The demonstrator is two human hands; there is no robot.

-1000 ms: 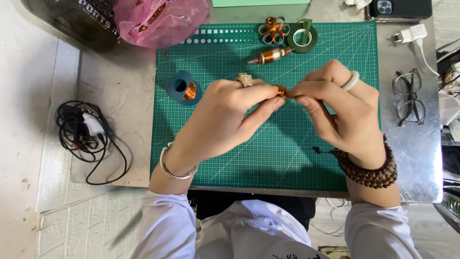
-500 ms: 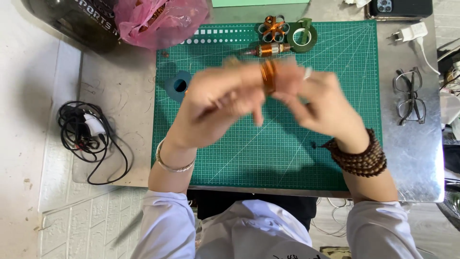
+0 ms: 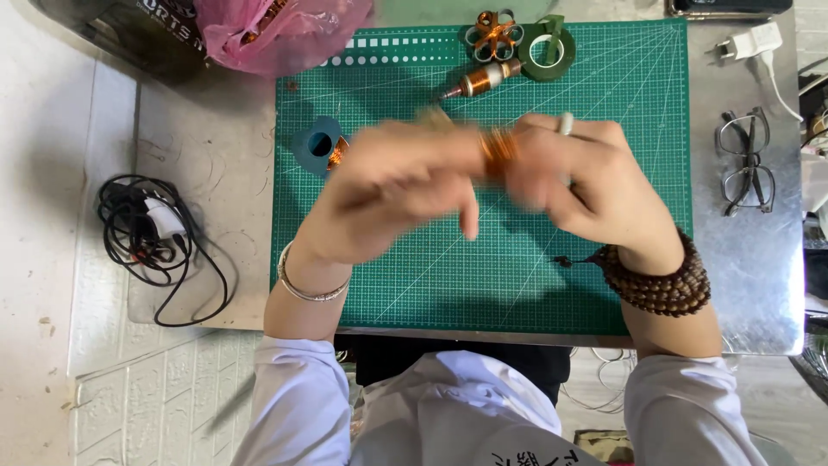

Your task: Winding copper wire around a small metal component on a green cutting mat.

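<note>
Over a green cutting mat (image 3: 517,276), the left hand (image 3: 392,194) and right hand (image 3: 595,185) meet, blurred, around a small coil of copper-coloured wire (image 3: 498,148) that seems pinched between their fingertips. At the mat's far edge lie a copper wire flower (image 3: 494,33), a green tape roll (image 3: 547,53) and a copper-wound spool (image 3: 485,79). Spectacles (image 3: 743,161) rest on the metal table (image 3: 759,285) to the right, a black cable bundle (image 3: 147,237) to the left.

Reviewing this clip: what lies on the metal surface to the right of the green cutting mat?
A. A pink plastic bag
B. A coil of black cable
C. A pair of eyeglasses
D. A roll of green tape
C. A pair of eyeglasses lies on the bare metal table right of the green cutting mat; the pink bag and black cable are on the left, and the green tape roll sits on the mat.
</note>
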